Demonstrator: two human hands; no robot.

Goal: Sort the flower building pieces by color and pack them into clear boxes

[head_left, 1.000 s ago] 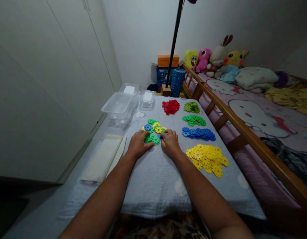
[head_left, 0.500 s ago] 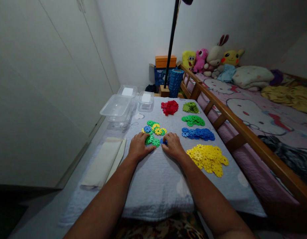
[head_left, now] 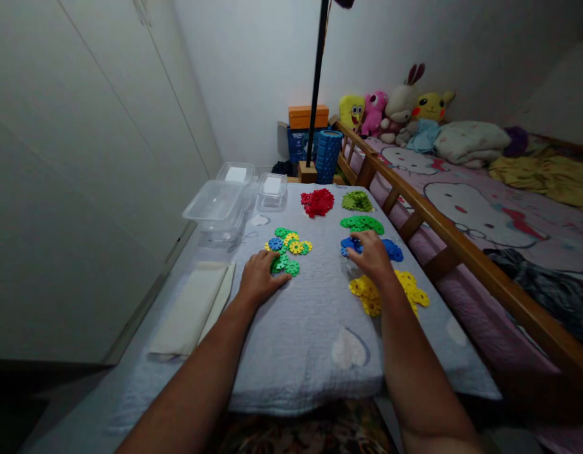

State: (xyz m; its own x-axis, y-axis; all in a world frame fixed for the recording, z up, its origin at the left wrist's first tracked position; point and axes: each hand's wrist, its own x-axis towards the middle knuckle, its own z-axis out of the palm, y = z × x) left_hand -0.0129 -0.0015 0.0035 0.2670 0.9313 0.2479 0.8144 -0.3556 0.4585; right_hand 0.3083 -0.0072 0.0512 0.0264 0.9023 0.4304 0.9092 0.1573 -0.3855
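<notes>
My left hand (head_left: 260, 276) rests on the cloth with its thumb and fingers spread, touching the near left side of a small mixed group of flower-shaped plastic discs. Green discs (head_left: 291, 268) lie between its fingertips and thumb. Behind them are yellow discs (head_left: 296, 246) and one blue disc (head_left: 275, 243). Over the row of blue discs (head_left: 393, 250) is my right hand (head_left: 371, 255), thumb and fingers apart and curved, with blue showing in the gap. Its wrist and forearm cover part of the yellow disc pile (head_left: 414, 290).
Green (head_left: 362, 224), olive (head_left: 358, 201) and red (head_left: 318, 202) disc piles lie farther back. Clear plastic boxes (head_left: 214, 202) and a folded beige cloth (head_left: 190, 309) are on the left. A wooden bed rail (head_left: 428, 243) borders the table's right side; a black pole (head_left: 317, 88) stands behind.
My right hand has moved right from the mixed group to the blue row. The blue disc it was touching is gone from that spot. My left hand stays by the green discs.
</notes>
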